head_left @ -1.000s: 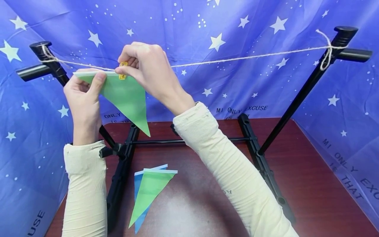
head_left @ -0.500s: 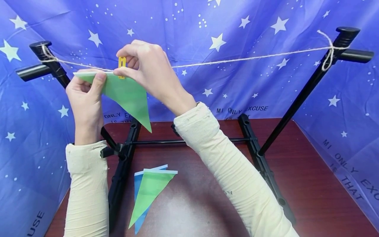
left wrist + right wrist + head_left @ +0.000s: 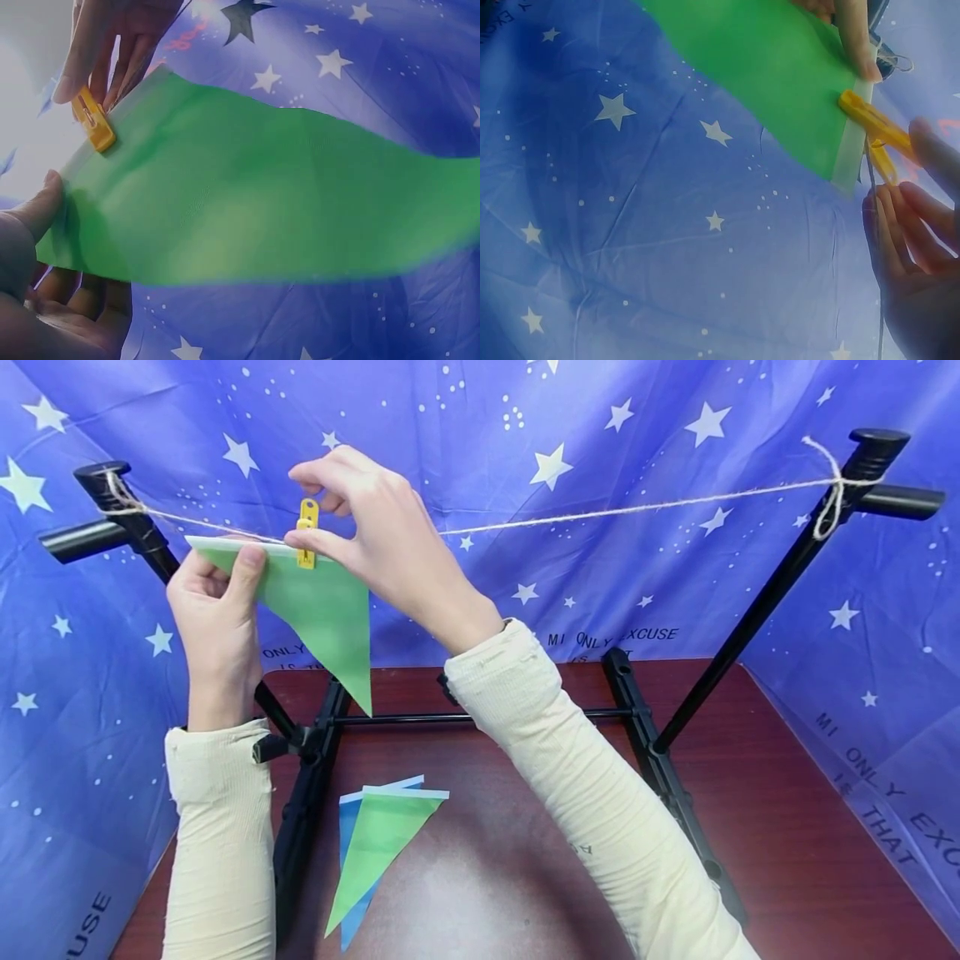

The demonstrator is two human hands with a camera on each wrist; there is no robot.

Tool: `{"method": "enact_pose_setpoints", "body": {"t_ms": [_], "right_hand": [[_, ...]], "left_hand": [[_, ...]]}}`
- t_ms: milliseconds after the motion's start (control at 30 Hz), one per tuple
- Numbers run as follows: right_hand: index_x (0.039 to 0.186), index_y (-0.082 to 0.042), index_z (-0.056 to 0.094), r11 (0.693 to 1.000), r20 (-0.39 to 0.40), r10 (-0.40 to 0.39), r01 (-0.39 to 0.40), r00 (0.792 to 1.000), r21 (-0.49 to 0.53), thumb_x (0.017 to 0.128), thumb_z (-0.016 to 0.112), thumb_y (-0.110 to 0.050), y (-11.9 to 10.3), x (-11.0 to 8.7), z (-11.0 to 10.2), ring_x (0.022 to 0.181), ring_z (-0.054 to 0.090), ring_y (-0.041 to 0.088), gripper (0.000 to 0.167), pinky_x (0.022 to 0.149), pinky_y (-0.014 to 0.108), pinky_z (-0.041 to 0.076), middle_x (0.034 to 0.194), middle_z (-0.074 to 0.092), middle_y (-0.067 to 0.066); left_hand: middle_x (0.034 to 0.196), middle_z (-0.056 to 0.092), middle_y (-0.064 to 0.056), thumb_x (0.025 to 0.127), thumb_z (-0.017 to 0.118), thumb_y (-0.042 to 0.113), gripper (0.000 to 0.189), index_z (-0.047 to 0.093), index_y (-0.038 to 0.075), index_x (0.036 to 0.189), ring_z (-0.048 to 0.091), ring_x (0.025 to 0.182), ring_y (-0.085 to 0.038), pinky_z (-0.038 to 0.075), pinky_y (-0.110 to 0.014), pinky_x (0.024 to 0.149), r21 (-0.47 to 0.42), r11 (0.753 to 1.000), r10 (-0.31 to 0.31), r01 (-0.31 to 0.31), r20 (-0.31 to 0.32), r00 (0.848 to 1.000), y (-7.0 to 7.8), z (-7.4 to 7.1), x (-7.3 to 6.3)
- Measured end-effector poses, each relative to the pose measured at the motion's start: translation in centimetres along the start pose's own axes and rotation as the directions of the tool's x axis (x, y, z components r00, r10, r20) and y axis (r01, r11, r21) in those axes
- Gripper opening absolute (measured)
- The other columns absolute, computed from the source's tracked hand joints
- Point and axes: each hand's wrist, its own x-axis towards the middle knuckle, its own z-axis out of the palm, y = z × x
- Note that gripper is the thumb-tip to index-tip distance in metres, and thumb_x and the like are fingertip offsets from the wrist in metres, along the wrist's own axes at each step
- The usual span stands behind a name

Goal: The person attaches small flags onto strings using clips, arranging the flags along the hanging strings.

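Note:
A green pennant [image 3: 326, 618] with a white top band hangs at the string [image 3: 600, 512], left of its middle. My left hand [image 3: 217, 627] pinches its left corner, thumb in front and fingers behind. A yellow clothespin [image 3: 306, 558] stands upright, clipped over the white band. In the right wrist view its jaws straddle that band and the string. My right hand [image 3: 386, 531] is at the clothespin, the thumb touching its near arm [image 3: 889, 133]. The index finger is lifted away from the clothespin, and the fingers are spread from the thumb.
A second green pennant [image 3: 382, 839] lies over a blue pennant [image 3: 352, 931] on the dark red table [image 3: 480, 893]. Black posts, left [image 3: 142, 539] and right [image 3: 757, 618], carry the string's tied ends. A blue star-patterned cloth [image 3: 480, 435] surrounds the table.
My right index finger has risen off the clothespin, whose upper part now shows. The pennant's lower tip has swung slightly left and down. My left hand keeps its pinch.

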Motion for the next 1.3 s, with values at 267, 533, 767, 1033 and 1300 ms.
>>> {"method": "enact_pose_setpoints", "body": {"t_ms": [267, 533, 767, 1033, 1300], "right_hand": [[0.126, -0.008, 0.066, 1.0, -0.045, -0.026, 0.026, 0.999, 0.013, 0.09, 0.074, -0.03, -0.1, -0.5, -0.2, 0.101, 0.06, 0.008, 0.043, 0.089, 0.011, 0.041, 0.116, 0.065, 0.001], [0.124, -0.005, 0.067, 0.995, -0.106, -0.07, 0.077, 0.992, 0.062, 0.09, 0.075, -0.027, 0.2, -1.5, -0.2, 0.101, 0.06, 0.01, 0.041, 0.088, 0.013, 0.043, 0.114, 0.066, 0.002], [0.122, -0.005, 0.067, 0.992, -0.114, -0.07, 0.081, 0.991, 0.098, 0.09, 0.075, -0.026, 0.5, -2.6, -0.7, 0.101, 0.06, 0.01, 0.039, 0.09, 0.012, 0.042, 0.114, 0.066, 0.003], [0.12, -0.005, 0.069, 0.985, -0.116, -0.096, 0.112, 0.989, 0.133, 0.091, 0.073, -0.023, 0.9, -4.2, -1.0, 0.101, 0.06, 0.012, 0.034, 0.091, 0.016, 0.044, 0.114, 0.068, 0.004], [0.118, -0.003, 0.069, 0.975, -0.122, -0.16, 0.176, 0.98, 0.135, 0.091, 0.073, -0.019, 1.6, -5.8, -0.9, 0.096, 0.058, 0.013, 0.032, 0.089, 0.021, 0.045, 0.111, 0.068, 0.006]], "left_hand": [[0.096, 0.071, -0.018, 0.085, 0.076, 0.0, 0.027, 0.064, -0.012, 0.106, 0.067, 0.085, -0.02, 0.052, -0.029, 0.081, -0.074, 0.992, -0.104, 0.105, 0.014, 0.994, 0.1, -1.1, -0.4], [0.103, 0.071, -0.019, 0.089, 0.071, 0.002, 0.026, 0.065, -0.009, 0.111, 0.067, 0.089, -0.021, 0.054, -0.03, 0.083, 0.001, 0.997, -0.083, 0.083, 0.068, 0.994, 0.1, -1.9, -1.2], [0.101, 0.071, -0.02, 0.09, 0.07, 0.001, 0.027, 0.064, -0.011, 0.113, 0.068, 0.082, -0.021, 0.055, -0.03, 0.076, 0.006, 0.998, -0.059, 0.059, 0.075, 0.995, -0.5, -2.5, -2.0], [0.097, 0.071, -0.017, 0.091, 0.067, -0.001, 0.024, 0.064, -0.011, 0.112, 0.068, 0.082, -0.021, 0.056, -0.028, 0.075, 0.016, 0.995, -0.096, 0.095, 0.085, 0.992, -0.8, -3.2, -3.0], [0.094, 0.072, -0.017, 0.093, 0.064, -0.002, 0.02, 0.063, -0.013, 0.11, 0.071, 0.084, -0.025, 0.056, -0.028, 0.076, 0.085, 0.993, -0.094, 0.084, 0.119, 0.988, -1.5, -4.3, -4.0]]}}
